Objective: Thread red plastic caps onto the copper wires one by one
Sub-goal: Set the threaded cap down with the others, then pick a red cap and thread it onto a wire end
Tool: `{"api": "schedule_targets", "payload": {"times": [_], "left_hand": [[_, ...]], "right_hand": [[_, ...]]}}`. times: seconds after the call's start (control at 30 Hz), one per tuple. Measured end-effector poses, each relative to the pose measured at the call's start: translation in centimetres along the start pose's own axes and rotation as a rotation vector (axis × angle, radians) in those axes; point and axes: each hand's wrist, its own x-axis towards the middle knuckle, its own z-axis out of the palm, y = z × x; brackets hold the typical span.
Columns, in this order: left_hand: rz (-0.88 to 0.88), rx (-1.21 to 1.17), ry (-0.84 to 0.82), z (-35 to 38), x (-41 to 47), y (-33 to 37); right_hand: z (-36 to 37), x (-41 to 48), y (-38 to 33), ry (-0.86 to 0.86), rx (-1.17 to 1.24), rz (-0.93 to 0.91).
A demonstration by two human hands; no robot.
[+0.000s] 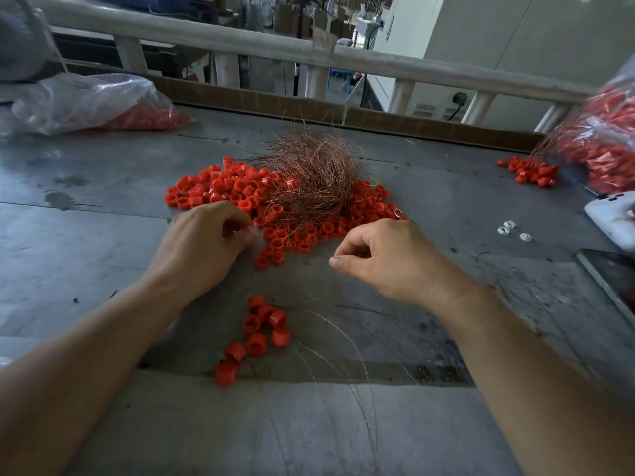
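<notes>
Left hand (206,242) curls at the edge of the cap pile (240,187) — fingertips blurred, hold unclear. Right hand (388,259) presses thumb to forefinger — whether anything's between them, can't tell.

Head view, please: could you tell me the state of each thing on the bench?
left hand, curled, pinching what looks like a red cap
right hand, thumb and forefinger pinched together, contents unclear
copper wire bundle, tangled, lying on the loose caps
loose caps, heaped, unthreaded
near caps, apparently strung on wires

Head view looks forward-down, close over table (103,242).
</notes>
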Motion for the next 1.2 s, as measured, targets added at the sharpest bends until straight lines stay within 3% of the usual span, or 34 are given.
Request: {"api": "schedule_targets", "payload": {"times": [0.1,0.17,0.23,0.3,0.47,0.73,1.03,1.2], "left_hand": [[-0.065,-0.174,0.080,-0.9,-0.3,0.8],[-0.066,-0.463,0.083,-1.8,-0.9,1.5],[-0.001,-0.869,-0.020,-2.9,-1.6,2.5],[0.078,-1.047,-0.147,-3.5,-2.2,3.1],[0.096,-0.995,-0.246,-3.1,-2.4,3.5],[0.090,-1.008,-0.256,-3.4,-2.5,3.5],[0.049,-0.935,-0.254,-3.1,-2.6,3.4],[0.052,-0.908,-0.307,-2.8,-2.7,3.4]], "right_hand": [[0.2,0.2,0.2,0.023,-0.023,0.018],[0.5,0.4,0.4,0.059,-0.048,0.011],[0.9,0.6,0.5,0.105,-0.054,-0.005],[1.4,0.9,0.6,0.156,-0.048,-0.031],[1.8,1.0,-0.1,0.243,0.003,-0.106],[2.5,1.2,0.2,0.068,-0.100,-0.159],[1.7,0.8,-0.2,0.429,0.054,-0.238],[1.5,0.7,-0.2,0.497,0.172,-0.220]]}}
